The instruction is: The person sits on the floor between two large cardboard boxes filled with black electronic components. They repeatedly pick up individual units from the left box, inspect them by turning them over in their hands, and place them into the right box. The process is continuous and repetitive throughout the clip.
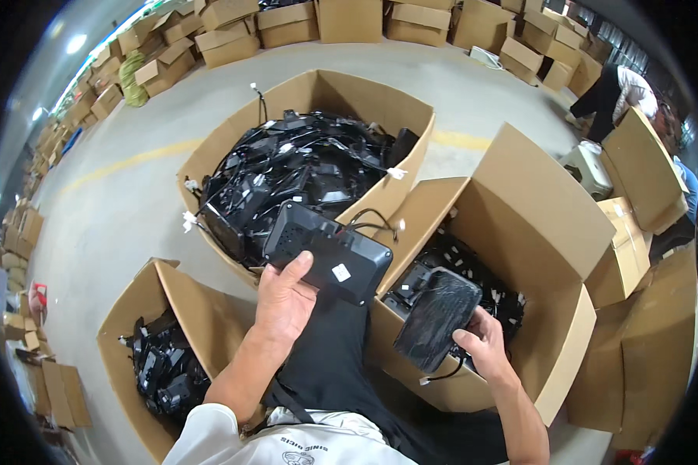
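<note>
My left hand [287,298] grips one end of a flat black plastic device [326,252], thumb on top. A small white label sits on the device, and a short black cable with a white connector trails from its far edge. To the right, my right hand [485,341] is closed on the edge of a black rectangular display unit [440,318] with a scuffed, glossy face. A cable with a white plug hangs below that unit. It is held over an open cardboard box [520,225] with black cabled parts inside. My fingers under both devices are partly hidden.
Ahead stands a large cardboard box [372,89] heaped with black devices and cables. A smaller box [124,341] of black parts is at the lower left. At right are a beige container [589,169] and a bending person [632,89]. Stacked cartons [349,22] line the back.
</note>
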Demonstrator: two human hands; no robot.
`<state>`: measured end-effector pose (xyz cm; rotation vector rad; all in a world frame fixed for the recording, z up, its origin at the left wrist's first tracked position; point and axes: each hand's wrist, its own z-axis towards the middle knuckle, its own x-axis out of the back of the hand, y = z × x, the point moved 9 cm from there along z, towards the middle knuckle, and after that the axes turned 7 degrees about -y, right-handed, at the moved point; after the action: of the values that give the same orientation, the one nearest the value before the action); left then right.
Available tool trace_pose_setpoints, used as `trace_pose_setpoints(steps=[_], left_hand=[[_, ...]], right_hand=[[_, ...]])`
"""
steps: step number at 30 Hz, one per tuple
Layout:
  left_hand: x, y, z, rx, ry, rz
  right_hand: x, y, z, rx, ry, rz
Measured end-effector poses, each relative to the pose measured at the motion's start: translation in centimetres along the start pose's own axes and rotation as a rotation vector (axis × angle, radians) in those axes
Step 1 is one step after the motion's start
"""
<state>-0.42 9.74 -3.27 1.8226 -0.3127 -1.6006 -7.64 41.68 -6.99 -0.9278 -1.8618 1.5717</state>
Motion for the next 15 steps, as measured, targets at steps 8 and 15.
trace_pose_setpoints(steps=[8,15], left_hand=[[-3.5,-4.6,-0.2,-0.098,-0.079,0.259],[-4.7,-8.1,-1.4,-0.081,-0.083,0.323]], right_hand=[[-1.4,1.8,0.0,-0.105,-0.095,0.064],[-0.5,2.7,0.4,-0.111,-0.031,0.143]])
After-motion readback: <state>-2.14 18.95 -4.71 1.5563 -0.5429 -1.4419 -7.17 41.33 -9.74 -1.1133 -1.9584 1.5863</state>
